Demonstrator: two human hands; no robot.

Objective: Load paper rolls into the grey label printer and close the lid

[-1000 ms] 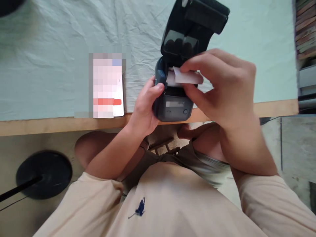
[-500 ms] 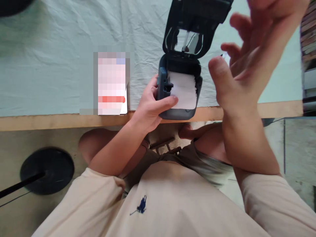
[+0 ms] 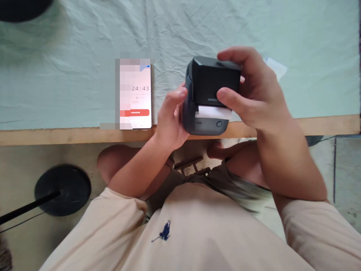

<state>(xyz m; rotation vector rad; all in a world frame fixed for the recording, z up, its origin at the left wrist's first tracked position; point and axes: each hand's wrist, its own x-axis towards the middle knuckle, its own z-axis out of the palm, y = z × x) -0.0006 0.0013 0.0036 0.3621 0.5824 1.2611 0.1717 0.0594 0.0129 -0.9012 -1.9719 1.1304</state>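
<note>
- Printer sits at the bench edge, lid shut, paper strip poking out.
- Left hand grips its left side.
- Right hand clasps its lid.
- Phone lies just left of printer.

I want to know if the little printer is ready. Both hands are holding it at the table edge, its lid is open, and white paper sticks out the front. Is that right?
Not quite: the lid is shut, not open. The head view shows the right hand on top of it, pressing it closed. The rest holds: the left hand grips the printer at the table edge, and white paper sticks out the front.
</note>
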